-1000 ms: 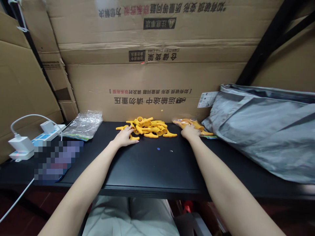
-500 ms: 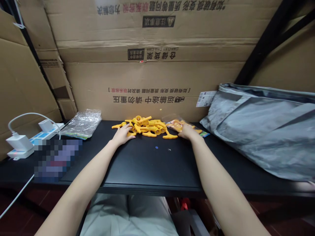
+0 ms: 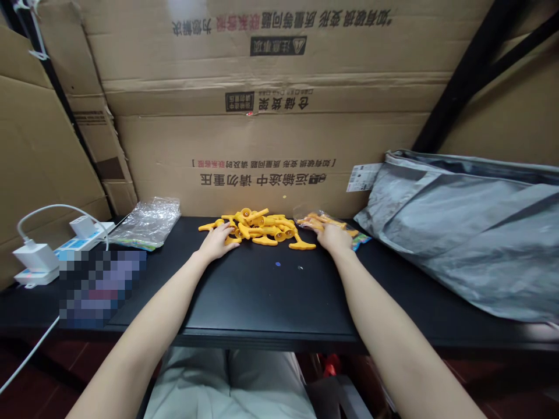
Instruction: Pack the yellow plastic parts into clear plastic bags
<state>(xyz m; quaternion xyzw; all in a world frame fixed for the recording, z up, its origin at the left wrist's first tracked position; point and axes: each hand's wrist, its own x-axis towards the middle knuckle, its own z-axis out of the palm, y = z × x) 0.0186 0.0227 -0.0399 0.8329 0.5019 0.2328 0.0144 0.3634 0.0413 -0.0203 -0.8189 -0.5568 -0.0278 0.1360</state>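
Observation:
A heap of yellow plastic T-handled pieces with cup-like round ends [image 3: 271, 230] lies at the back of the black table. My left hand [image 3: 218, 241] rests at the heap's left side, fingers spread over a few pieces and gripping none that I can see. To the right of the heap is a clear plastic bag [image 3: 322, 220] with more yellow pieces inside and a colourful printed part at its right end. My right hand [image 3: 335, 240] is closed on the near side of this bag; some fingertips are hidden.
Another clear plastic bag [image 3: 152, 221] lies to the left, beside a white power strip [image 3: 82, 235] with a charger [image 3: 35, 256] and cable. A blurred-out flat object [image 3: 102, 288] is nearer. A large grey bag [image 3: 463, 233] occupies the right. Cardboard [image 3: 262, 137] stands behind.
My right hand has shifted slightly left on the bag, and the yellow pieces inside lie a little differently. The left hand stays over the heap. The view has tilted slightly.

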